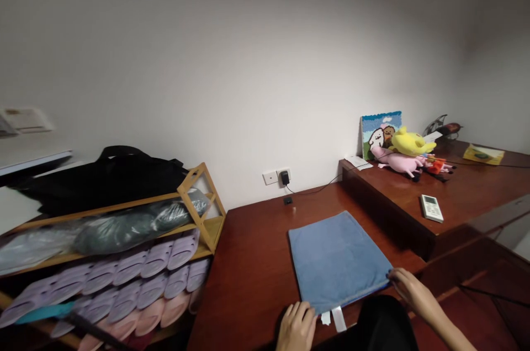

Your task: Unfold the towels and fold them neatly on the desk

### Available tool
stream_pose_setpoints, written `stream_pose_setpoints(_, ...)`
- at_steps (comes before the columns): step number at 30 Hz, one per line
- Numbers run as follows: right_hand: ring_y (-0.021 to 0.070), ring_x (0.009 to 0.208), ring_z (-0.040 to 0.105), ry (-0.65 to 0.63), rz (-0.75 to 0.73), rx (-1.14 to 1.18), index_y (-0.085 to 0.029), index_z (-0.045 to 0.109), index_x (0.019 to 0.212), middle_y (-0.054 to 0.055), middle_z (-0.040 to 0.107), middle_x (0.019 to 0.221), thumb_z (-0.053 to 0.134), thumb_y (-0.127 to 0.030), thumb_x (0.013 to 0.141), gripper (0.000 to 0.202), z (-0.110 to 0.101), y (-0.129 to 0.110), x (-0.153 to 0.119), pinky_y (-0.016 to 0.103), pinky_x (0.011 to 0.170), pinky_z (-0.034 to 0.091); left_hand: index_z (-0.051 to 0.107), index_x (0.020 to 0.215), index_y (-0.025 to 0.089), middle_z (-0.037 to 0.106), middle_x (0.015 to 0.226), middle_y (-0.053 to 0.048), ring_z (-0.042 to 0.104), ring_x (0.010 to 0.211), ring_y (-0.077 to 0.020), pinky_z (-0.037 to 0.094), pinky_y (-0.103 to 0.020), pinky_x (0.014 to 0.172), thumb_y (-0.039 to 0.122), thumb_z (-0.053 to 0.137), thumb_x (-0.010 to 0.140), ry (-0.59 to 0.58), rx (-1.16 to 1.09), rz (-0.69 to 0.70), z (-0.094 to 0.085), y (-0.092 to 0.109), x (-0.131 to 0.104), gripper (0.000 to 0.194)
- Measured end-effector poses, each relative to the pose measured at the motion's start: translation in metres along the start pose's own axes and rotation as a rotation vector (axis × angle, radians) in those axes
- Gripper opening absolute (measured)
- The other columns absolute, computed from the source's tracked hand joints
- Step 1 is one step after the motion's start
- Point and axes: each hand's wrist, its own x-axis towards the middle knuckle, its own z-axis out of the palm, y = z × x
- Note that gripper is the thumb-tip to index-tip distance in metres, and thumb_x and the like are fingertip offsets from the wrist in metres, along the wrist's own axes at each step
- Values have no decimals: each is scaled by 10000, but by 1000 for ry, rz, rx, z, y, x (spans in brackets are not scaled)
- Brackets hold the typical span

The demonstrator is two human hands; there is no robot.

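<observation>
A folded blue towel (337, 260) lies flat on the dark red wooden surface (248, 262). My left hand (297, 326) rests at its near left corner, fingers bent on the wood beside the edge. At the near right corner, the fingertips of my right hand (414, 291) pinch the towel's edge. White labels (337, 318) stick out from under the towel's near edge.
A wooden shoe rack (199, 213) with several purple and pink slippers (141, 279) and a black bag (111, 177) stands at left. A raised step at right carries plush toys (408, 152), a remote (431, 208) and a picture (381, 130). A wall socket (277, 176) has a charger plugged in.
</observation>
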Motion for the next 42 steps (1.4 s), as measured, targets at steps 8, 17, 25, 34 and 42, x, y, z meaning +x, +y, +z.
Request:
stream_pose_setpoints(8,248,958,757,-85,-4,-24,-300,761,988,78,774,1068,487,-509,1003,345,2,7,-9,370,848,631,717,1049,265,763,940,-47,708,803,-221,557,-360,740,107,588,838,24,-50,-1,6,-5,-17,294)
stream_pose_setpoints(17,297,1355,613,-58,165,-72,-213,705,1349,131,652,1470,361,-571,1021,595,26,-14,40,491,1177,485,739,1089,254,763,1148,-84,700,1067,-264,574,-452,968,157,475,974,-142,-124,-184,7,37,66,304)
stream_pose_setpoints(25,302,1456,525,-115,204,-90,-197,619,1477,114,530,1601,348,-591,1003,673,69,8,26,492,1231,427,488,1578,324,531,1623,-63,472,1500,-320,388,-602,1234,500,449,1055,-385,-75,-195,52,29,71,552)
stream_pose_setpoints(34,309,1487,483,-135,162,-101,-147,588,1500,141,512,1603,309,-549,1036,675,99,-43,34,513,1242,408,403,1608,406,468,1667,-5,441,1524,-290,356,-579,1257,518,414,1073,-459,-4,-232,30,-15,47,546)
stream_pose_setpoints(42,332,1534,402,-227,118,-155,-167,523,1562,109,406,1666,300,-485,1037,653,156,-135,35,559,1261,341,344,1621,432,455,1676,3,449,1520,-257,383,-543,1245,489,428,1085,-501,59,-181,-35,-100,4,546)
